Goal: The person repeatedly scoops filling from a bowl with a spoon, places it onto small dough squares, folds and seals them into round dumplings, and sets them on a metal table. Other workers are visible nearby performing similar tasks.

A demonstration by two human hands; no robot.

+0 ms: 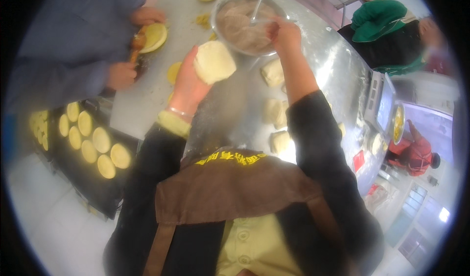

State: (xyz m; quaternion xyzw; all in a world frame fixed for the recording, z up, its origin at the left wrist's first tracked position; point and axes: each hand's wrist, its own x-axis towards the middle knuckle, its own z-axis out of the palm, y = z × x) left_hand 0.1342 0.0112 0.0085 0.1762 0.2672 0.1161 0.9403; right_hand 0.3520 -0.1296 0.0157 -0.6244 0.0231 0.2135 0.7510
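A flattened piece of pale dough [214, 63] rests in my left hand [189, 81], held over the metal worktable [227, 110]. Just to the right of it is a steel bowl [214, 24] containing a smooth brownish filling [235, 19]. My right hand [284, 33] is at the bowl's right side, fingers closed around a thin utensil [262, 20] that reaches over the filling; its exact kind is blurred. A pale stick [258, 6] stands slanted in the filling. Below my right forearm lie several dough lumps [273, 112], partly covered by the arm.
At left, a co-worker's hands [123, 75] hold a wooden-handled tool [137, 44] by a yellow-topped dough round [156, 37]. Black trays [121, 180] carry several dough rounds [101, 140]. A scale [380, 99] sits right, near a bowl of yellow food [398, 123]. Other people stand beyond.
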